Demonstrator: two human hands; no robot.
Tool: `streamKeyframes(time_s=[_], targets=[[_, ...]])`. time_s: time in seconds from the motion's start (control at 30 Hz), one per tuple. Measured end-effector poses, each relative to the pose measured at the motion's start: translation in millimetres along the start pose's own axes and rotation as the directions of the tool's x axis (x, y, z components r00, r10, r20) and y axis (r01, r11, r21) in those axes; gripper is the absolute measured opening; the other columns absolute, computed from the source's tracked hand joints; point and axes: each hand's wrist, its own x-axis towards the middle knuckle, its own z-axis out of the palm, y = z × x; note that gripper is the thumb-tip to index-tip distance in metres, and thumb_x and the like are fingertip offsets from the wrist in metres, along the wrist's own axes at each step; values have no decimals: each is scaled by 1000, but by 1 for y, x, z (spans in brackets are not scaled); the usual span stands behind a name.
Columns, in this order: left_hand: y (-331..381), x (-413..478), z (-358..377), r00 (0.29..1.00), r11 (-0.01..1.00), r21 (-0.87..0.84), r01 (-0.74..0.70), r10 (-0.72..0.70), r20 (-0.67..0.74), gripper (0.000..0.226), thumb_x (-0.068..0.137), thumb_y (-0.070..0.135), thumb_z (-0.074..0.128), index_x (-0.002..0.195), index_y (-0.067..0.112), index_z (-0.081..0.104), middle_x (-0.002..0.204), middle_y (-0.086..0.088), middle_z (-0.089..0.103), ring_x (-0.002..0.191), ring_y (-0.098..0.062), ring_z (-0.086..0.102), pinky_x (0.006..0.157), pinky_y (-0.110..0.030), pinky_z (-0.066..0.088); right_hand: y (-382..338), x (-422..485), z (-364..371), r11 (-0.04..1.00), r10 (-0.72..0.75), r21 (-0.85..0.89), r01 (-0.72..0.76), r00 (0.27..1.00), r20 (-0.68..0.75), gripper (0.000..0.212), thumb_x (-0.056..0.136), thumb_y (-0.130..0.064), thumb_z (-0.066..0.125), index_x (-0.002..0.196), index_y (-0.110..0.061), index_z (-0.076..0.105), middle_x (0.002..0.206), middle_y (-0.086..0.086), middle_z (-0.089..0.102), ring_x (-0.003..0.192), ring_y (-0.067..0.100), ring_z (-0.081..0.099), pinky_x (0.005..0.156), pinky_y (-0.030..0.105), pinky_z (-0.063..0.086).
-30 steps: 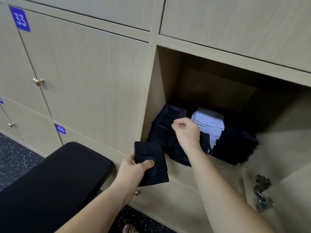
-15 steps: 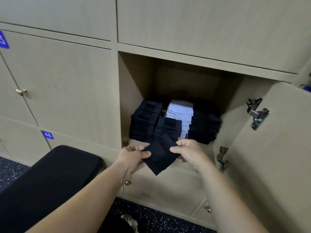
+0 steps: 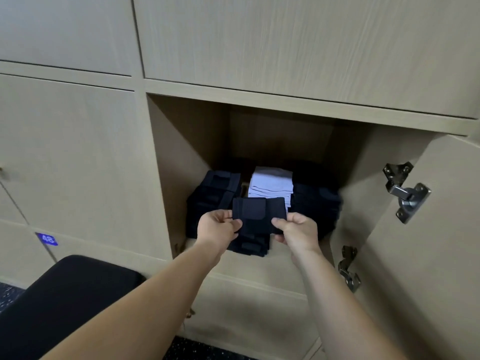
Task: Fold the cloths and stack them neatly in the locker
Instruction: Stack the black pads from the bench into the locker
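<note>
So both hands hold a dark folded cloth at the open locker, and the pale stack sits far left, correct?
No: in the head view the pale stack sits in the middle, between dark stacks. The left hand and right hand do hold the dark cloth at the open locker.

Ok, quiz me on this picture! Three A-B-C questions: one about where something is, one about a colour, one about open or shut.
1. Where is the white stack?
A. in the locker, between dark stacks
B. on the floor
C. in a hand

2. What colour is the held cloth?
A. red
B. white
C. black

3. How is the door?
A. shut
B. open
C. taken off

Answers:
1 A, dark stacks flank it inside.
2 C, the cloth that the left hand and right hand grip is black.
3 B, it swings out, hinges bare.
</note>
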Motion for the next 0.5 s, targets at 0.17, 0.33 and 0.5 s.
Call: streamKeyframes(time_s=[0.17,0.33,0.5], targets=[[3,48,6,988,933,328,-148,153,10,46,93,13,65,137,8,53,129,-6,62,123,-22,55,104,-28,43,1,36,14,981,-91,-183,67,988,-123,30,87,-21,69,71,-1,55,73,7,56,59,26,69,70,44,56],[-1,84,7,975,861,459,-219,216,60,46,95,14,63,138,9,51,131,-7,60,123,-19,55,95,-19,37,4,61,25,940,-118,-337,59,981,-156,38,87,-34,67,75,1,59,65,14,60,63,25,59,72,43,55],[-13,106,3,968,807,540,-240,239,73,44,97,11,57,140,12,50,132,-7,60,124,-19,54,102,-23,38,16,69,37,916,-95,-400,17,980,-177,32,88,-36,66,74,-8,62,63,0,58,61,18,55,60,30,44]])
